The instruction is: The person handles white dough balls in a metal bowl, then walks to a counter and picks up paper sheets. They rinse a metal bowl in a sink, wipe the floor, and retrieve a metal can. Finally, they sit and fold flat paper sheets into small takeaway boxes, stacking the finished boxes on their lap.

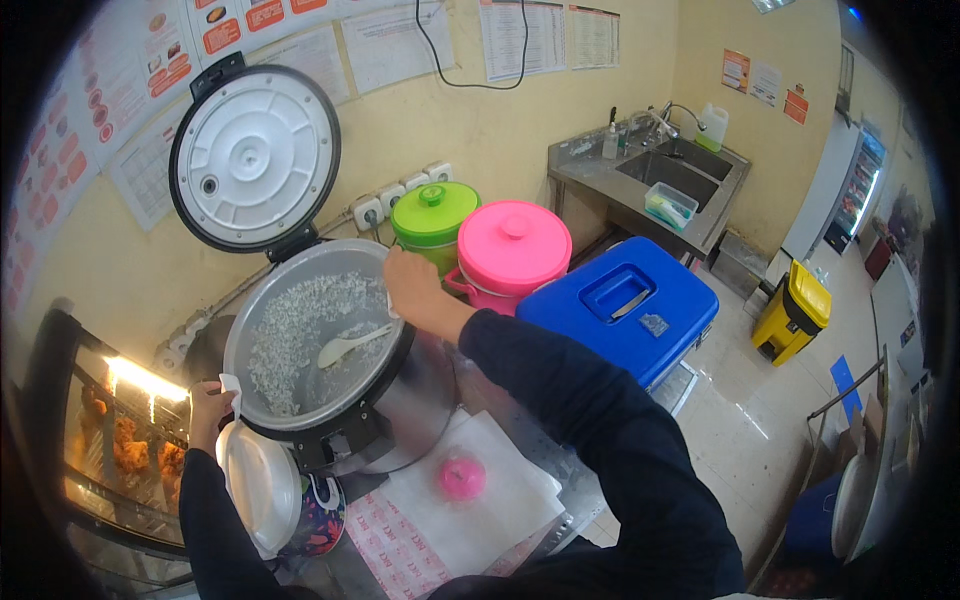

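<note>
A large rice cooker (415, 415) stands before me with its lid (250, 158) swung up. In it is a grey inner pot (240, 335) with white rice (285, 320) sticking to its bottom and walls. A white rice paddle (350, 345) lies in the pot. My left hand (208, 412) is closed at the pot's left rim, with a small white piece (231, 388), cloth or paper, between fingers and rim. My right hand (418, 288) is closed over the right rim, and a bit of white shows under it. Its fingertips are partly hidden.
A round container with a white lid (262, 485) stands close to my left forearm, beside a lit glass food warmer (125, 430). Paper sheets (500, 480) and a pink round object (461, 478) lie in front. Pink (514, 245), green (420, 225) and blue (640, 310) coolers stand right.
</note>
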Demonstrator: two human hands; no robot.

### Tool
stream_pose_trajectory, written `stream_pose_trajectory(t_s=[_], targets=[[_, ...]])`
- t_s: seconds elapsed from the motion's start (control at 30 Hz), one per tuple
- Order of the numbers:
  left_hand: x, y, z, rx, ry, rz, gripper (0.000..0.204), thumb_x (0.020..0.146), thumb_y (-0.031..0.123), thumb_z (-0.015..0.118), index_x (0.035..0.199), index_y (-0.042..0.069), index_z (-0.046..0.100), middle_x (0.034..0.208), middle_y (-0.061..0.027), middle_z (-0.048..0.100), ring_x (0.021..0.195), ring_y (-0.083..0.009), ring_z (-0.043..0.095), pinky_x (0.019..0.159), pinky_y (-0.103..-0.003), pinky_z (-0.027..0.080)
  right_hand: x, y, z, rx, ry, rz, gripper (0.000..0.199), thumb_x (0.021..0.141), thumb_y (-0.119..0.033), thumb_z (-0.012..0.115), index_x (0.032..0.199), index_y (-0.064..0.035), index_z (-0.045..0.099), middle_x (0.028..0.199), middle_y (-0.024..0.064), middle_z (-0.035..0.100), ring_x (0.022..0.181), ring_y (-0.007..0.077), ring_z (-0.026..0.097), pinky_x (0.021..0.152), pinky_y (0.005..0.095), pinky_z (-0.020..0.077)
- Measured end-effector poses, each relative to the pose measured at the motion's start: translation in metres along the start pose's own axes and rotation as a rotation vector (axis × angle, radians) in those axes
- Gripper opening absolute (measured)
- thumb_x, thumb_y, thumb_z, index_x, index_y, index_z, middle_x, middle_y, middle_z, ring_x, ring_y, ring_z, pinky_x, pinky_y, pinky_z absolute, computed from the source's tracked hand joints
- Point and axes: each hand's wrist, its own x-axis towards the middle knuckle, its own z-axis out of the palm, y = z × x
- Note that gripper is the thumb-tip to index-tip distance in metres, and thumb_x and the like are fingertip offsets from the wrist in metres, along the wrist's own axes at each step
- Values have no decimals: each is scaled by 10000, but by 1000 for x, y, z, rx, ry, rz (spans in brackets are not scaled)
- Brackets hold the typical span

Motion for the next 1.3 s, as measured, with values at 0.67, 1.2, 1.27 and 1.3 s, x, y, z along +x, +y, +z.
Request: stream_pose_trajectory(t_s=[0.67,1.2,1.27,1.3], targets=[[-23,95,-45,-583,249,245,255,830,103,602,1064,9,560,943,-52,581,820,-130,566,653,-251,448,98,21,-83,855,-253,143,406,685,-178,721,986,46,564,809,75,571,715,149,545,603,290,441],[-167,131,-123,-595,-80,272,271,927,181,512,1099,-17,579,1069,-52,574,1018,-111,529,913,-269,398,-50,15,-234,729,87,70,615,785,-275,680,1180,122,426,862,93,563,754,124,497,684,238,408],[-178,131,-126,-517,1,326,252,923,176,504,1076,0,599,1046,-40,578,985,-102,536,876,-252,401,-75,20,-238,727,83,95,521,825,-256,651,1174,78,456,883,93,571,768,150,504,712,257,422],[-181,132,-128,-489,0,346,250,922,172,503,1076,1,600,1040,-39,580,984,-103,536,877,-253,399,-84,20,-239,771,107,122,589,798,-246,654,1205,104,414,911,116,578,806,175,527,730,261,431]])
